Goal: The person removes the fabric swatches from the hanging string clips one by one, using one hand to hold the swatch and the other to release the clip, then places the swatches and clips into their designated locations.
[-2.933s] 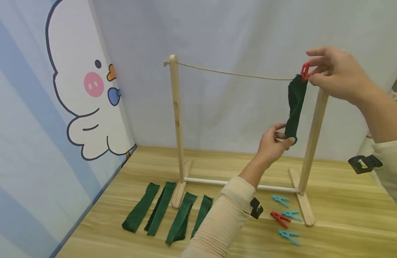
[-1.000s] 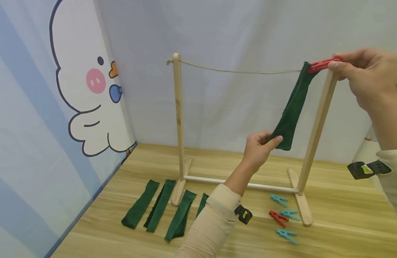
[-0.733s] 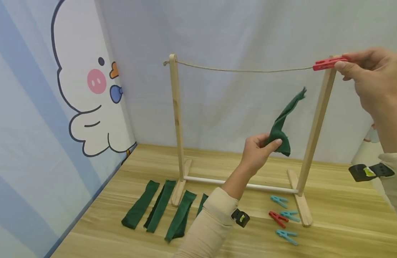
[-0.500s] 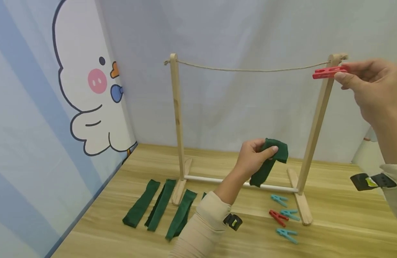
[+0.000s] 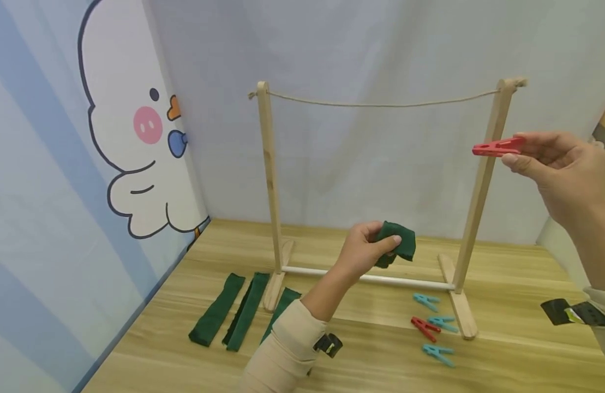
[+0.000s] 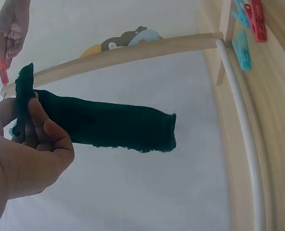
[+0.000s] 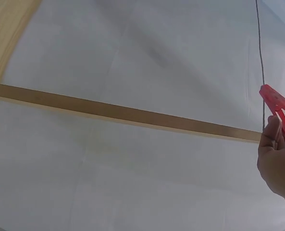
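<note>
My left hand (image 5: 363,252) pinches a dark green cloth strip (image 5: 402,242) between thumb and fingers, low in front of the rack. In the left wrist view the strip (image 6: 113,122) stretches away from the fingers, a short end folded over at the thumb. Beside the right post, my right hand (image 5: 569,174) pinches a red clothespin (image 5: 496,147) by its handle end. The right wrist view shows that clothespin (image 7: 274,103) between thumb and fingers, with nothing in its tip. Above both hands runs the bare string (image 5: 381,105), tied between two wooden posts.
Green cloth strips (image 5: 216,311) lie side by side at the left of the table, one partly behind my left sleeve. Near the rack's right foot (image 5: 464,316) lie a red clothespin (image 5: 425,328) and several blue clothespins (image 5: 437,353). A white bar (image 5: 405,281) joins the rack's feet.
The green strip has come off the string and out of the red clothespin. My left hand has lowered it leftward; my right hand has moved down and away from the string with the clothespin.
</note>
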A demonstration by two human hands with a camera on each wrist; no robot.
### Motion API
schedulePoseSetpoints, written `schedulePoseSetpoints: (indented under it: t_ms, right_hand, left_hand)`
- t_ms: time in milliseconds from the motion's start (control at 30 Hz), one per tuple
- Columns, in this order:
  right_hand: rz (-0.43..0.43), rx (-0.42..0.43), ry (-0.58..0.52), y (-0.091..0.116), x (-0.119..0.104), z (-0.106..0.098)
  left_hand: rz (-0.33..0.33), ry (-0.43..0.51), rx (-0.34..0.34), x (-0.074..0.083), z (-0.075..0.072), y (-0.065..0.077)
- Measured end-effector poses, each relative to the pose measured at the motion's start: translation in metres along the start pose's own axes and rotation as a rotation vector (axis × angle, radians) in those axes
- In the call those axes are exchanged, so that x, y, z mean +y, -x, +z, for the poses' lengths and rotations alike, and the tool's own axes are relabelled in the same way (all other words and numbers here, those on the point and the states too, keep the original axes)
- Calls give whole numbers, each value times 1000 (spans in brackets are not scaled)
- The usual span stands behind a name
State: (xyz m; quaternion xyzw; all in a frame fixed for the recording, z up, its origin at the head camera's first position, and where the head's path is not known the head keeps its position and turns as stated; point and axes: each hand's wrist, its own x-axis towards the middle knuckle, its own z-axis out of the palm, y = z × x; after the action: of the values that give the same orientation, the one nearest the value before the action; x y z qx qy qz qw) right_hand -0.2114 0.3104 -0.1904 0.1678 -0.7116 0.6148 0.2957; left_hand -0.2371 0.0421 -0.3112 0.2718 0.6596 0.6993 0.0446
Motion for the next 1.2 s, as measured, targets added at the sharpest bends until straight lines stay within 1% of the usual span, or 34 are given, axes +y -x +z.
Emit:
schedulePoseSetpoints:
  t_ms: [67,100,233,300,433,533,667,733,833,900,1033,1200]
  right_hand:
    - [29,1,0,6,5,-2]
    - [39,-3,-30,10,7,-3]
    - [61,-4,-68,27,16,-8]
    - [51,-6,-48,35,21,-10]
    - [42,-46,-131,50,31,-12]
    - [59,-86,-206,64,42,-10]
    - [92,-143,-233,86,57,-8]
    - [121,-176,-234,97,64,-8]
    - [168,-231,-242,114,72,-10]
    - [204,-260,-239,125,76,-10]
    - [252,-297,-279,143,79,-12]
    - [279,-334,-325,163,80,-14]
  left_hand:
    - [-11,-5,1,8,-2,7]
    - [-16,-11,2,13,-4,11]
    - [-38,-21,13,11,-8,17]
    - [-44,-18,9,9,-11,19]
    - [-49,2,-4,2,-16,26]
    - [-62,12,-2,-7,-20,33]
    - [-63,-7,43,-17,-24,42]
    - [-62,-13,70,-20,-25,46]
    - [-82,-4,92,-25,-26,51]
    - [-92,5,102,-29,-27,54]
    - [-102,8,116,-35,-27,58]
    - [-101,-23,109,-45,-27,61]
